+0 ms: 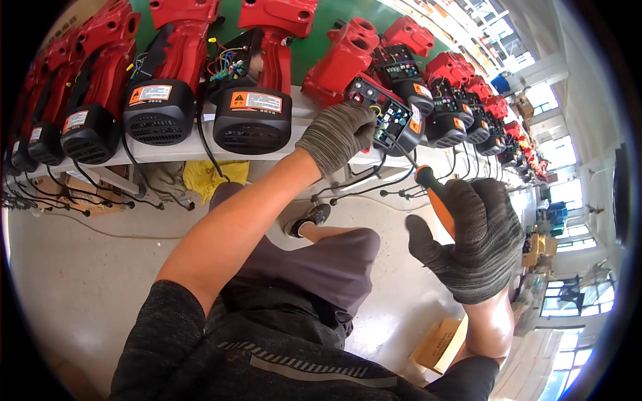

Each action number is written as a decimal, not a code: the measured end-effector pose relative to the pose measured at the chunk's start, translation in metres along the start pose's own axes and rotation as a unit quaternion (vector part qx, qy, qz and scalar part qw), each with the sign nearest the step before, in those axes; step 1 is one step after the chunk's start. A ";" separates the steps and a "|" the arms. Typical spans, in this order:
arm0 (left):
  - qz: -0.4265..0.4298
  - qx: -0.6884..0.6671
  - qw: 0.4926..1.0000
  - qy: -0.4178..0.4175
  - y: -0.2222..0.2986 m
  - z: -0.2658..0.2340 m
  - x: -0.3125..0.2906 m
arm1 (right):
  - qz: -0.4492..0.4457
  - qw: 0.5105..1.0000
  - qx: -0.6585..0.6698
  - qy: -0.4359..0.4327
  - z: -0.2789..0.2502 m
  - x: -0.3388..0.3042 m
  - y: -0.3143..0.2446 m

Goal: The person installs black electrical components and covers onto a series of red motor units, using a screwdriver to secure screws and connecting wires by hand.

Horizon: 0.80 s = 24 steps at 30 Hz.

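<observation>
My left hand (338, 134), in a grey knit glove, has its fingers closed at the edge of an uncovered black control box (394, 120) on a red pump (342, 63). What the fingertips pinch is hidden; thin yellow wires (376, 109) show beside them. Green circuit parts and terminals are visible inside the box. A screwdriver (436, 195) with an orange and black handle is in my gloved right hand (471, 240). The fingers lie over its handle while the thumb stands apart. Its metal shaft slants up and left to the near edge of the box.
Several red pumps with black motor ends (253, 120) line the white bench (304, 144) on both sides. Black cables (348, 182) hang over its front edge. A yellow bag (212, 179) lies under the bench. An open cardboard box (438, 344) stands on the floor at lower right.
</observation>
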<state>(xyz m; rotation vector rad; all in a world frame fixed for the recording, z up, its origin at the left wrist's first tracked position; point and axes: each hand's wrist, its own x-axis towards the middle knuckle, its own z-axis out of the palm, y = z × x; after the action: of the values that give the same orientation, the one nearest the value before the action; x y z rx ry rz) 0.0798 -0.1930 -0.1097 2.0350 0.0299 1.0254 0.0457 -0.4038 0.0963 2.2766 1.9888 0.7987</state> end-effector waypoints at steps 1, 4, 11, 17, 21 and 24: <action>-0.002 -0.019 1.000 0.000 -0.002 0.000 -0.001 | 0.001 1.000 0.001 0.000 0.002 -0.003 0.001; 0.035 -0.015 0.999 0.026 -0.003 0.001 -0.001 | -0.009 1.000 -0.001 -0.013 0.006 -0.007 0.007; 0.014 0.024 1.000 0.000 0.000 -0.001 0.001 | 0.009 1.000 0.021 -0.015 -0.003 0.000 0.000; 0.014 0.072 0.997 -0.016 0.001 -0.001 0.001 | -0.010 0.999 0.039 0.021 0.008 -0.002 0.004; 0.011 0.062 0.998 -0.006 -0.001 -0.001 -0.001 | -0.006 0.999 0.033 0.033 0.004 0.002 -0.002; 0.015 0.062 0.998 -0.006 -0.002 -0.001 0.000 | -0.008 1.000 0.007 0.016 0.009 -0.004 0.006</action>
<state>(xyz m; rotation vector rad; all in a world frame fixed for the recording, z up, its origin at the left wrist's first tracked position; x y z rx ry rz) 0.0794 -0.1909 -0.1107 2.1594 0.0584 1.0529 0.0541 -0.4059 0.0885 2.2665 2.0311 0.8279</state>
